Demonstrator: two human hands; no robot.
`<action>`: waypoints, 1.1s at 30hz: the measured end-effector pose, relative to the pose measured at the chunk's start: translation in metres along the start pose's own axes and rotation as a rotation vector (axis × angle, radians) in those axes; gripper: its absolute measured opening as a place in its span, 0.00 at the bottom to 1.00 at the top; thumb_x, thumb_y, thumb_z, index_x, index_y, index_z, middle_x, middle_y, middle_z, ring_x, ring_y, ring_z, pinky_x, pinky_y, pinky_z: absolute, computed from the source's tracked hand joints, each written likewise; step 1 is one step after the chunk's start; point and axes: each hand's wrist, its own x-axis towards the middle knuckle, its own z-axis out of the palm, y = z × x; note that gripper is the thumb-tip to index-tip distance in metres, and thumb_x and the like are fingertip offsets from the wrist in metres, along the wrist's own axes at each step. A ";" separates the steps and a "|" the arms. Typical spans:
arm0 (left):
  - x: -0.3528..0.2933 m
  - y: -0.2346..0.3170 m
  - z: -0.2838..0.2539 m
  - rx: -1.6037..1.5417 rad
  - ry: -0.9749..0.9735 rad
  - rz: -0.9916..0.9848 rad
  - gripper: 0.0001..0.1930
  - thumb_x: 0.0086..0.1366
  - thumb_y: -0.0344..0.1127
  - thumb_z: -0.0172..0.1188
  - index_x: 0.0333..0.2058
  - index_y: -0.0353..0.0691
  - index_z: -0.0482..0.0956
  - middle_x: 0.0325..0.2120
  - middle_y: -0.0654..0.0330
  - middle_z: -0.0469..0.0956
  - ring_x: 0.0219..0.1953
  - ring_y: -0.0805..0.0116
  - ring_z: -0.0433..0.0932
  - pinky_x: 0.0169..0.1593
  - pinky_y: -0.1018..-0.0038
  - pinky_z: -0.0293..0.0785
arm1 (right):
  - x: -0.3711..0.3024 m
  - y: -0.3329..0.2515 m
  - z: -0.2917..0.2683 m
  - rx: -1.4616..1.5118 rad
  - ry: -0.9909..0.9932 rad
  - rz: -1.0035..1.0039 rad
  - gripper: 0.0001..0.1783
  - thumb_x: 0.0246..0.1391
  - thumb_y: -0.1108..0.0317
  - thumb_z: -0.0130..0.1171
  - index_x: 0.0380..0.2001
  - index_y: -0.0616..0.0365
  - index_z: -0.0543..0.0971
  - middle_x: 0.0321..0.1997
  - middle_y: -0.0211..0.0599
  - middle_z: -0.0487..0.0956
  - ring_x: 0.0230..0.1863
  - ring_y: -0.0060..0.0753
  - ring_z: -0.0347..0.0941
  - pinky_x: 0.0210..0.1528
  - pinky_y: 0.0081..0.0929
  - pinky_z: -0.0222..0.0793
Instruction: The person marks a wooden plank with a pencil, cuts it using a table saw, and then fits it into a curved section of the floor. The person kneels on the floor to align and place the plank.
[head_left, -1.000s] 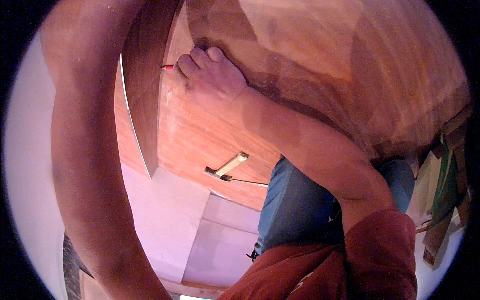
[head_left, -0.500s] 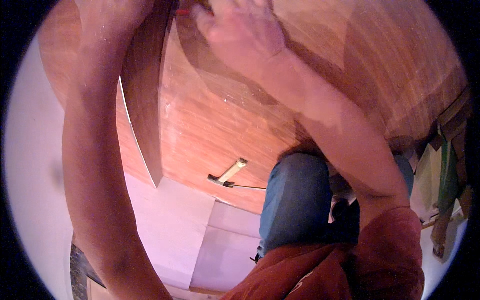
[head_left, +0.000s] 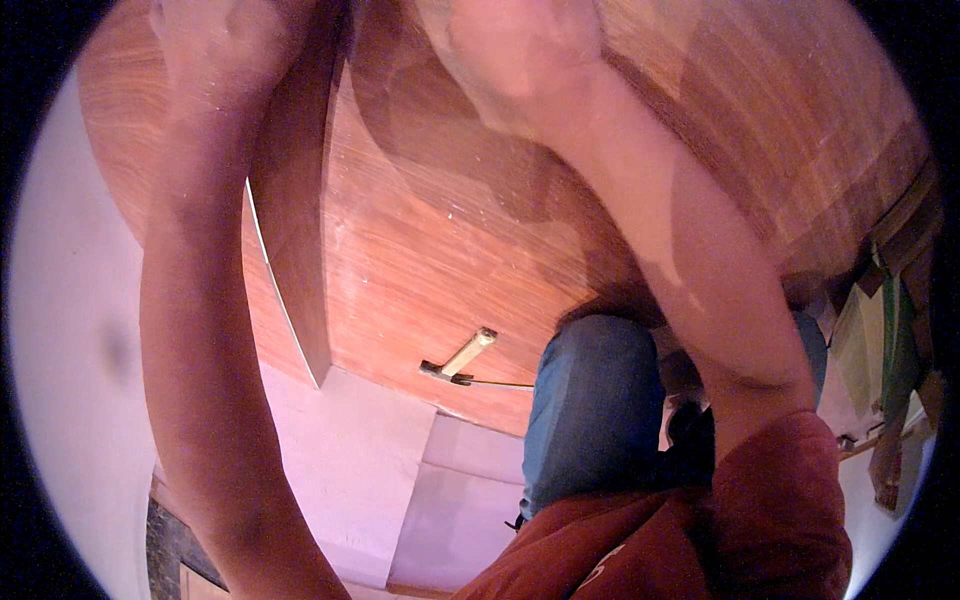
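My left hand [head_left: 235,45] is at the top edge, by an upright wood-grain panel [head_left: 298,220] that stands on a large wood-grain board [head_left: 400,300]. Its fingers are mostly out of the picture, so its grip does not show. Farther right, my right hand [head_left: 525,50] is over the board, blurred, with the fingers cut off by the top edge. Whether it holds anything is hidden. A hammer [head_left: 462,360] with a pale handle and dark head lies on the board, left of my knee [head_left: 590,400].
Pale floor tiles [head_left: 350,470] lie in front of the board. A whitish wall or floor surface [head_left: 75,300] runs along the left. At the right are brown pieces and a green strip [head_left: 895,340]. A thin dark line [head_left: 505,385] runs from the hammer to my knee.
My right hand has moved right, away from the upright panel. The small red thing at its fingertips no longer shows. My left arm has shifted slightly right and down; the hammer stays put.
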 end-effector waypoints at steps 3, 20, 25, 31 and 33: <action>-0.009 -0.018 -0.026 0.061 -0.044 -0.014 0.30 0.70 0.34 0.61 0.66 0.29 0.65 0.62 0.38 0.68 0.64 0.40 0.69 0.67 0.57 0.65 | -0.016 -0.036 0.013 0.116 0.001 -0.108 0.15 0.60 0.64 0.55 0.44 0.60 0.83 0.40 0.45 0.75 0.47 0.48 0.71 0.49 0.44 0.66; 0.015 -0.007 -0.025 -0.099 -0.143 -0.127 0.33 0.68 0.43 0.61 0.66 0.32 0.65 0.66 0.42 0.66 0.68 0.42 0.64 0.69 0.49 0.60 | 0.100 0.084 -0.044 -0.282 -0.119 -0.040 0.21 0.64 0.60 0.55 0.53 0.62 0.80 0.45 0.51 0.77 0.51 0.53 0.73 0.54 0.44 0.70; 0.016 -0.004 -0.040 -0.048 -0.207 -0.227 0.34 0.69 0.43 0.60 0.68 0.33 0.63 0.69 0.44 0.63 0.71 0.45 0.61 0.71 0.50 0.56 | 0.050 0.148 -0.067 0.033 -0.153 0.446 0.15 0.61 0.70 0.52 0.49 0.56 0.81 0.38 0.53 0.80 0.45 0.60 0.77 0.55 0.49 0.73; 0.033 0.003 -0.056 -0.052 -0.284 -0.303 0.36 0.68 0.42 0.61 0.69 0.32 0.60 0.71 0.45 0.60 0.73 0.46 0.56 0.73 0.50 0.52 | -0.072 0.181 -0.140 -0.298 0.077 0.416 0.16 0.63 0.65 0.58 0.53 0.49 0.78 0.46 0.43 0.77 0.49 0.51 0.72 0.52 0.53 0.66; 0.033 0.005 -0.059 -0.061 -0.301 -0.326 0.36 0.68 0.39 0.61 0.70 0.32 0.59 0.71 0.45 0.59 0.74 0.46 0.55 0.73 0.50 0.53 | -0.067 0.177 -0.144 -0.288 0.045 0.456 0.15 0.62 0.62 0.58 0.52 0.49 0.78 0.47 0.41 0.76 0.50 0.50 0.71 0.53 0.52 0.66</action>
